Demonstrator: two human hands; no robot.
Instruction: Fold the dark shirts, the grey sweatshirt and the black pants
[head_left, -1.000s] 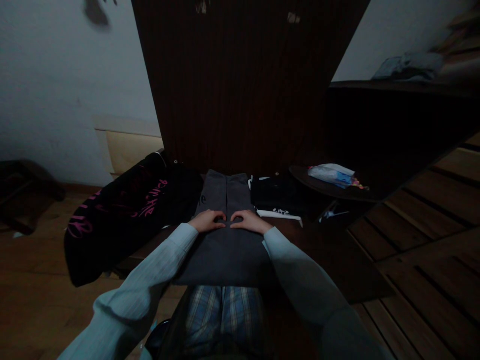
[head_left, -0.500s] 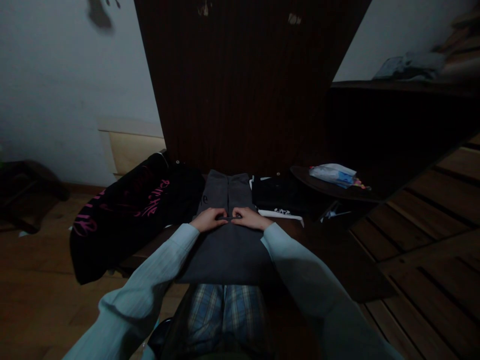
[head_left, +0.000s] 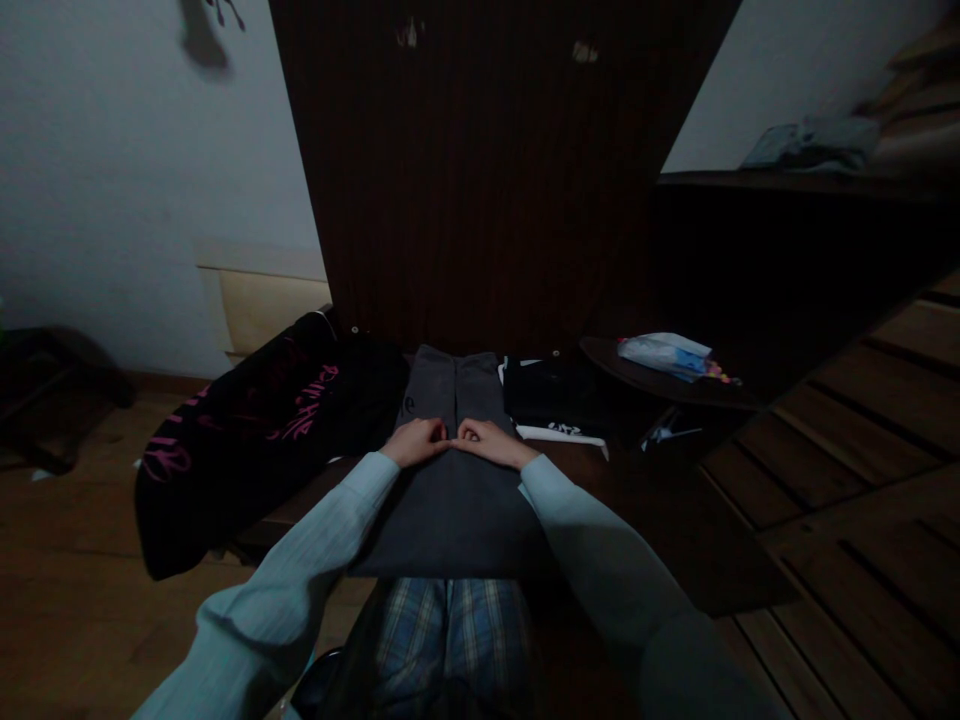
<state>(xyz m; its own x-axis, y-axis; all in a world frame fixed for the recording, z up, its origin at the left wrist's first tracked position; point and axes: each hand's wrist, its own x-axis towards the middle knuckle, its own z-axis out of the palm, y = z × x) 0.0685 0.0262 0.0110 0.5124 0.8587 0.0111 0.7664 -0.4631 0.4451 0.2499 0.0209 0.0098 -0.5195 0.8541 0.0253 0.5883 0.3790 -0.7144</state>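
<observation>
A dark grey garment (head_left: 457, 520) with a small black emblem lies in front of me on a dark wooden surface, its far part folded inward to a centre line. My left hand (head_left: 418, 441) rests on its middle, fingers curled and pinching the cloth near that line. Close beside it, my right hand (head_left: 491, 442) is curled the same way, thumb and fingers closed on the fabric. The fingertips of both hands almost meet. What exactly lies between them is partly hidden.
To the left a black garment with pink lettering (head_left: 247, 430) hangs over the surface's edge. A folded black-and-white garment (head_left: 555, 395) lies at the right. Beyond it a small shelf (head_left: 600, 350) bears a blue-and-white packet (head_left: 664, 355). A dark wooden panel (head_left: 487, 200) stands behind.
My two hands have drawn slightly closer together at the centre line, their fingertips now nearly touching. The garment lies about as before, and the view has tilted up a little.
</observation>
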